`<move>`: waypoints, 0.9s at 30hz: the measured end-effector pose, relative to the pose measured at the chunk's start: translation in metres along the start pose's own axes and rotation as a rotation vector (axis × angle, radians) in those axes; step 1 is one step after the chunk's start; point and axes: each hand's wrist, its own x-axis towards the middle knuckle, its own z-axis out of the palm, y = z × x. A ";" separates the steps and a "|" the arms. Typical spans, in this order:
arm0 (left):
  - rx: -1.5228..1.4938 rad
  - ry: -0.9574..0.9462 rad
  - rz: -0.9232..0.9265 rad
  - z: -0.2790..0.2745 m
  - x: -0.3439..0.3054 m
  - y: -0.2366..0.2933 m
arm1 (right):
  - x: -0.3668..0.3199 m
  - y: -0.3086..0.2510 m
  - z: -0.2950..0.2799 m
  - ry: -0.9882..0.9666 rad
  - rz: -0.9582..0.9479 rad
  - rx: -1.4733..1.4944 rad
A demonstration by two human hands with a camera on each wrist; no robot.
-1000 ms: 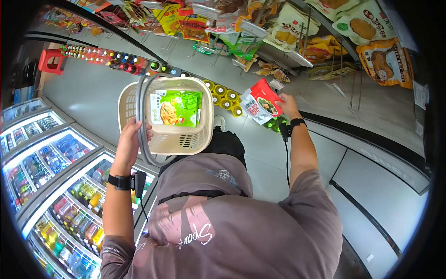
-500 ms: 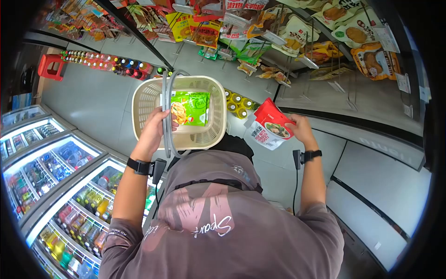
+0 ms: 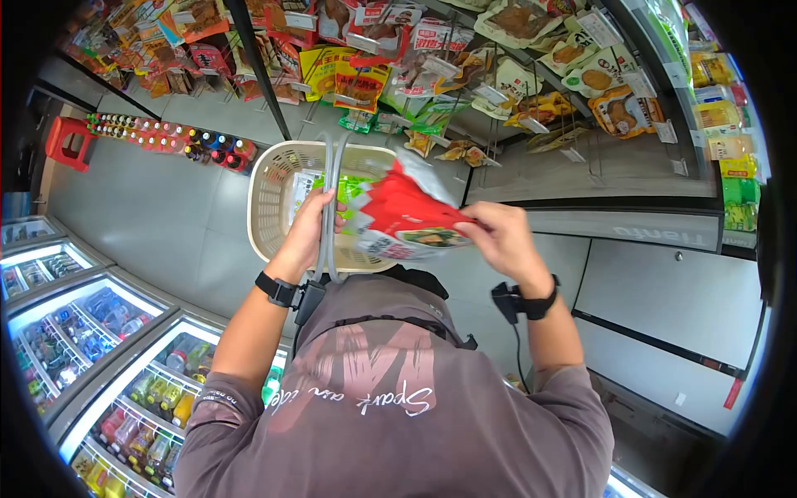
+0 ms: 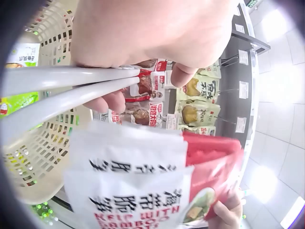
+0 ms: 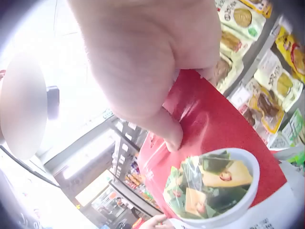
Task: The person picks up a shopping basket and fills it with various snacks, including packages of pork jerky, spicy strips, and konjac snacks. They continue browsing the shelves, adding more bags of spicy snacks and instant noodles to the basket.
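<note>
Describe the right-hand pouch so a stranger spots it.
Start at the beige basket the left hand holds before the snack racks. Over its rim, the right hand pinches a pouch: red and white with a bowl picture, unlike the green packet inside.

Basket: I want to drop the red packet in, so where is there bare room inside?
Bare room shows between the basket's left wall and the green packet. The right side is crowded: the left hand grips the handles, and the red packet in the right hand covers it.
</note>
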 end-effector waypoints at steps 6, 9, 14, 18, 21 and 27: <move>-0.042 0.069 0.062 -0.020 -0.016 0.020 | 0.016 0.005 0.091 -0.093 0.071 0.211; 0.073 0.093 0.129 -0.031 -0.014 0.014 | 0.024 0.015 0.114 -0.127 0.128 0.293; 0.097 0.083 0.173 -0.034 -0.031 0.028 | 0.046 0.013 0.120 -0.202 0.080 0.326; 0.135 0.117 0.192 -0.042 -0.035 0.039 | 0.069 0.024 0.126 -0.200 0.099 0.374; 0.186 0.149 0.234 -0.046 -0.039 0.049 | 0.083 0.011 0.123 -0.236 0.094 0.366; 0.245 0.285 0.307 -0.069 -0.033 0.038 | 0.100 0.009 0.135 -0.223 0.075 0.361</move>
